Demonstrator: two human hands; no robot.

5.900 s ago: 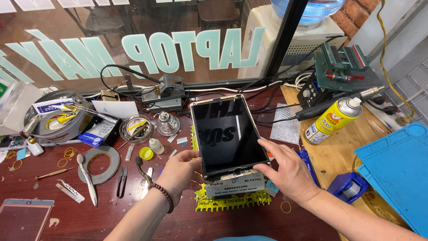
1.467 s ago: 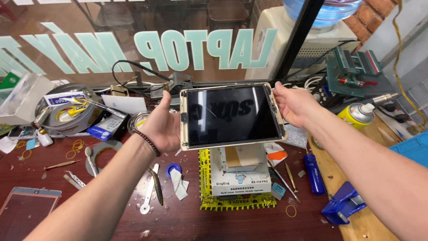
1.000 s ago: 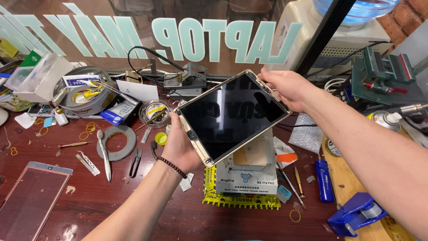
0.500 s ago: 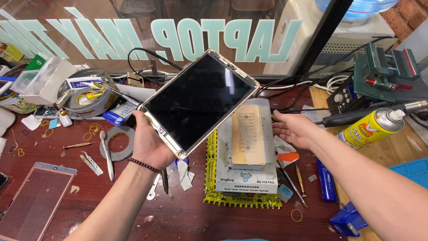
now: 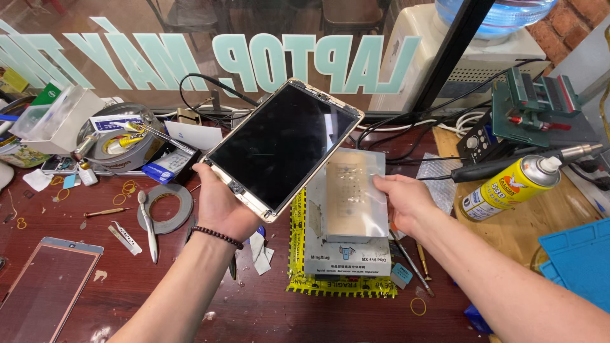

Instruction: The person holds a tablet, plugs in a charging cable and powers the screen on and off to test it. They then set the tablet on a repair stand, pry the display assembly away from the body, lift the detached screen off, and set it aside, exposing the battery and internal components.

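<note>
Above the cluttered desk [image 5: 82, 298], left hand [image 5: 223, 209] grips the tablet [image 5: 283, 147]; right hand [image 5: 403, 202], fingers loose, touches the heating plate [image 5: 348, 202].

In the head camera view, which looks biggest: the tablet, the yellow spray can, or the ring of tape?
1. Tablet, though it is held up nearer the camera, which enlarges it.
2. Yellow spray can.
3. Ring of tape, close to the can in apparent size.

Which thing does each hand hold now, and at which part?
Left hand holds the tablet by its lower-left edge, tilted. Right hand holds nothing; it touches the heating plate.
</note>
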